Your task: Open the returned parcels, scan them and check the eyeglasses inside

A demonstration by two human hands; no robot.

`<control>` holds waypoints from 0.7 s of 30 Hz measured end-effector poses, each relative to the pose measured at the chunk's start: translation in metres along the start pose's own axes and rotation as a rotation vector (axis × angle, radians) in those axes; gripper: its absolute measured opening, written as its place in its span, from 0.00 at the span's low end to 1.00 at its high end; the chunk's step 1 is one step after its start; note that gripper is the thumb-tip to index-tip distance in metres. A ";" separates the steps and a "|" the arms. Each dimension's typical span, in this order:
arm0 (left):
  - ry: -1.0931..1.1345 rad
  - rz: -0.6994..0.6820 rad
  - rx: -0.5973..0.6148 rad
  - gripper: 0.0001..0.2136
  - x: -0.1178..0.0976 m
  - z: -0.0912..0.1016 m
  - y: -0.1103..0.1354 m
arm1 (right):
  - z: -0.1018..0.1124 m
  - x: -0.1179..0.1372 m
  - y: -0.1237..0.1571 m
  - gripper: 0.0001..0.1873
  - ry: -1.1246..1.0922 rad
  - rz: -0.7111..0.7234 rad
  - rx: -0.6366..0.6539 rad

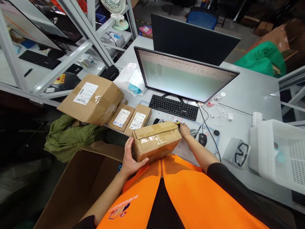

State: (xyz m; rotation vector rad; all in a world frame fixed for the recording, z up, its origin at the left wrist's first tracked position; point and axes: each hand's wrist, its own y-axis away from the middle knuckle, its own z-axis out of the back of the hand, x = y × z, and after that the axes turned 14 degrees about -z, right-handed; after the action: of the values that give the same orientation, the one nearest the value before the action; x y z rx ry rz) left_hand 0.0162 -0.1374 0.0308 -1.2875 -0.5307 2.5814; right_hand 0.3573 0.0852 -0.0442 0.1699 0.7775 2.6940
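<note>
A taped cardboard parcel (156,141) is held against my orange vest, just above the desk's front edge. My left hand (130,160) grips its left end from below, fingers wrapped round the corner. My right hand (184,129) reaches past the parcel's far right corner onto the desk, close to a small dark device (157,121) and a black keyboard (173,107); the parcel hides its fingers, so I cannot make out whether they hold anything.
A large labelled box (91,98) and two small labelled boxes (121,117) (138,119) lie at the left. A lit monitor (184,76), a mouse (202,139), a white crate (278,149) and safety glasses (241,153) are on the desk. An open brown carton (76,187) stands below left.
</note>
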 end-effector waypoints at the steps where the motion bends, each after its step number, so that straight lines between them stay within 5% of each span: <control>1: -0.002 -0.020 0.010 0.55 0.001 -0.001 0.000 | -0.005 -0.002 0.003 0.28 -0.009 -0.007 -0.015; 8: 0.007 -0.179 0.064 0.57 -0.003 -0.015 -0.004 | -0.005 -0.001 0.006 0.22 -0.173 -0.027 -0.035; 15: 0.073 -0.193 0.107 0.56 -0.009 -0.033 -0.014 | 0.036 -0.039 0.023 0.26 -0.541 0.011 0.039; 18: 0.080 -0.171 0.151 0.56 -0.007 -0.044 -0.019 | 0.060 -0.069 0.050 0.25 -0.723 0.200 0.083; 21: 0.109 -0.160 0.218 0.56 -0.004 -0.059 -0.020 | 0.072 -0.078 0.077 0.31 -0.594 0.500 0.048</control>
State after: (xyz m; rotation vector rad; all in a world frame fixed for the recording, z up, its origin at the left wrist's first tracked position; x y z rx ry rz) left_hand 0.0669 -0.1069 0.0093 -1.2490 -0.3089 2.3485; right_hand 0.4241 0.0331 0.0560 1.2555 0.6670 2.8008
